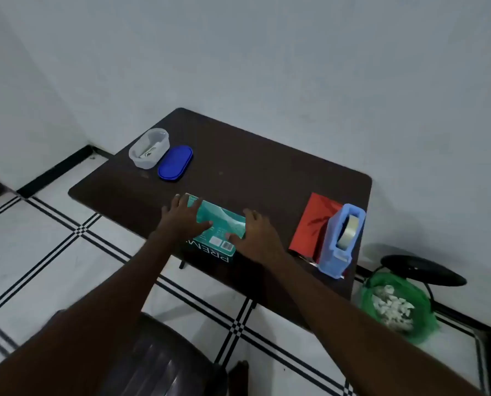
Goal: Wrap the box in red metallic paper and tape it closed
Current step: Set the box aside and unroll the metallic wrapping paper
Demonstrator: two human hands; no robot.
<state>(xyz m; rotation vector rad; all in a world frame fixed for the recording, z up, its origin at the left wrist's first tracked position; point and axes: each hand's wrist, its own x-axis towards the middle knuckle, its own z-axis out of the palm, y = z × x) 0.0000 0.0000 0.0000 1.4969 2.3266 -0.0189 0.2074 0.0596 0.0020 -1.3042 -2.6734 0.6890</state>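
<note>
Teal box (218, 224) lies flat at the near edge of the dark surface (252, 167), approx. centre-left, barcode end toward the person. Both hands are on it, apart: left hand (181, 217) at its 9 o'clock end, fingers spread flat over the top, thumb across the lid; right hand (255, 234) at its 3 o'clock end, fingers loosely spread, thumb on the top. Neither is clamped round it.

Red metallic paper (314, 221) lies flat at 3 o'clock from the box, well apart. Blue tape dispenser (340, 244) w/ a clear roll stands on the paper's right side.

At 11 o'clock: clear tub (148, 148), blue lid (175, 163) just beside it.

Floor at 4 o'clock: green bag (395, 307) w/ white scraps.
</note>
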